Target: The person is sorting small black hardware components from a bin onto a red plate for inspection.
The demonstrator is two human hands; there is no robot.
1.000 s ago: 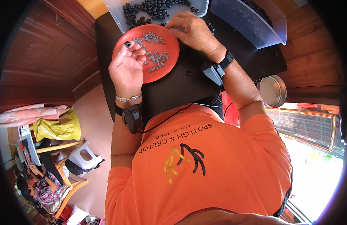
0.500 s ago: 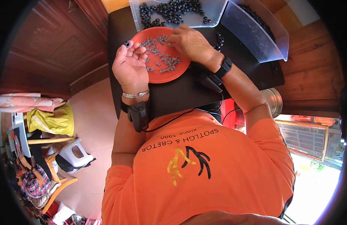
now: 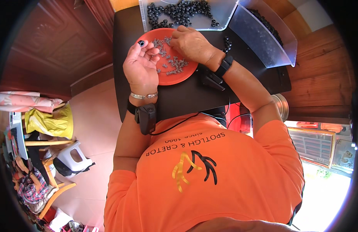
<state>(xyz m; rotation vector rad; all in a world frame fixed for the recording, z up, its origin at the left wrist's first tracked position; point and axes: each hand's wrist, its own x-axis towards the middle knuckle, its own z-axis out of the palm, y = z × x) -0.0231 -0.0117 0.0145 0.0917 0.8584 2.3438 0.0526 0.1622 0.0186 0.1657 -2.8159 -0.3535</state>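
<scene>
At the top centre of the frame a round orange-red plate carries a scatter of small silver-grey metal parts, and it lies on a plain black table. Above it, a clear tray holds a heap of glossy black rings. Lower down, the bright orange shirt bears a yellow and black antler-like mark, while at the left edge sit a yellow bag and a white and black stool.
</scene>
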